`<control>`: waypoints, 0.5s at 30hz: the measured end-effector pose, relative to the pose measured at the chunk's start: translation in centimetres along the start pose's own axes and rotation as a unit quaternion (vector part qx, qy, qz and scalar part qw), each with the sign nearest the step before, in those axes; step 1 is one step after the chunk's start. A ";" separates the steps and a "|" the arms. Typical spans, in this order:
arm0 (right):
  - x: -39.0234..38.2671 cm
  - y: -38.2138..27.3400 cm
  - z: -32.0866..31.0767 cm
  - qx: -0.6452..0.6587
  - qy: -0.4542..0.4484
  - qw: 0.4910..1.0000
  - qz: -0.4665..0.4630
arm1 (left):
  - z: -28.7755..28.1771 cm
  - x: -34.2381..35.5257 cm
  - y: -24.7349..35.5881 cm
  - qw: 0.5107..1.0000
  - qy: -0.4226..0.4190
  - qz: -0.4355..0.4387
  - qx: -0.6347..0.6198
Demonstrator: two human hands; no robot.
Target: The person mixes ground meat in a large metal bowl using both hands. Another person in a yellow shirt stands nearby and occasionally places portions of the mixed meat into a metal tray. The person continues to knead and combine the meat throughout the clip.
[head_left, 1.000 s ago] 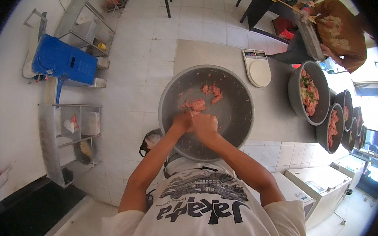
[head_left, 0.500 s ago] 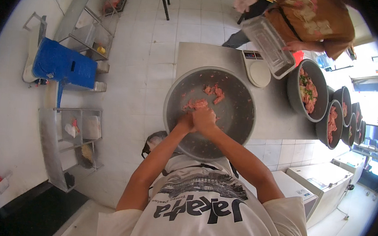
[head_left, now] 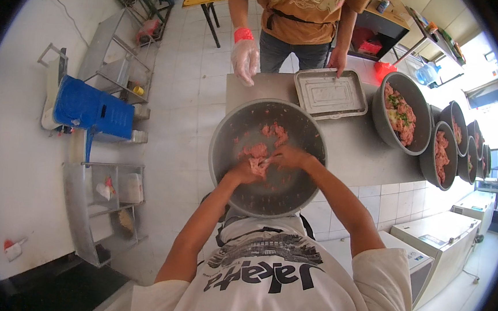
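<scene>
A large round grey basin [head_left: 228, 125] stands at the near edge of the metal table, with smears and bits of raw minced meat on its inside. My left hand [head_left: 244, 173] is low in the basin, closed around a clump of pink minced meat [head_left: 257, 166]. From the right, my right hand [head_left: 290, 157] reaches in with its fingers closed at the edge of that clump, where a pale strip shows between the hands. Two loose lumps lie close by: one minced meat lump [head_left: 255, 150] just beyond my left hand, another minced meat lump [head_left: 276, 133] farther off.
Across the metal table [head_left: 353, 154], a co-worker in a brown shirt [head_left: 301, 29] holds a clear rectangular tray [head_left: 330, 95]; their other hand is gloved [head_left: 244, 63]. More grey tubs of meat [head_left: 401, 114] stand at the right. White chest freezers [head_left: 442, 238] sit at lower right.
My hands were pressed together and are now apart, the right one shifted rightward, showing meat in the left. The co-worker has turned to face the table and lowered the tray over the scale's spot.
</scene>
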State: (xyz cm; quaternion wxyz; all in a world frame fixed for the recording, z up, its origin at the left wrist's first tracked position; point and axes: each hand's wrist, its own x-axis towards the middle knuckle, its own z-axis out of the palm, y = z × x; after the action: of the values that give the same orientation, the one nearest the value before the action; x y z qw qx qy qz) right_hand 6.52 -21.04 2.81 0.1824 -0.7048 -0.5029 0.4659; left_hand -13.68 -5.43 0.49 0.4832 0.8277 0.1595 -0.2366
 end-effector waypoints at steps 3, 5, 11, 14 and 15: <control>-1.0 0.5 -0.9 -0.097 -0.001 0.995 0.018 | -0.8 -0.6 0.5 0.998 -0.037 0.039 -0.021; -1.4 -0.2 -1.1 -0.245 0.011 0.969 -0.024 | -0.8 -0.9 0.7 0.985 0.081 0.088 0.125; -3.3 -6.3 -1.0 -0.254 0.115 0.954 0.112 | -0.2 -1.2 0.7 0.998 -0.026 -0.045 -0.032; -5.7 -9.3 -1.3 -0.194 0.162 0.960 0.121 | 0.6 -2.1 0.6 0.986 0.101 -0.039 0.128; -6.3 -10.1 -1.0 -0.207 0.154 0.960 0.113 | 0.8 -2.3 0.5 0.972 0.121 -0.051 0.195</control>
State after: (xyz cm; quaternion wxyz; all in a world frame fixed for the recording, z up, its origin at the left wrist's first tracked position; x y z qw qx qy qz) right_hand 1.55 -22.07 13.63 0.0544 -0.8423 -0.4715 0.2554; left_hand -15.53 -6.46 1.82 0.2773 0.9192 0.2092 -0.1856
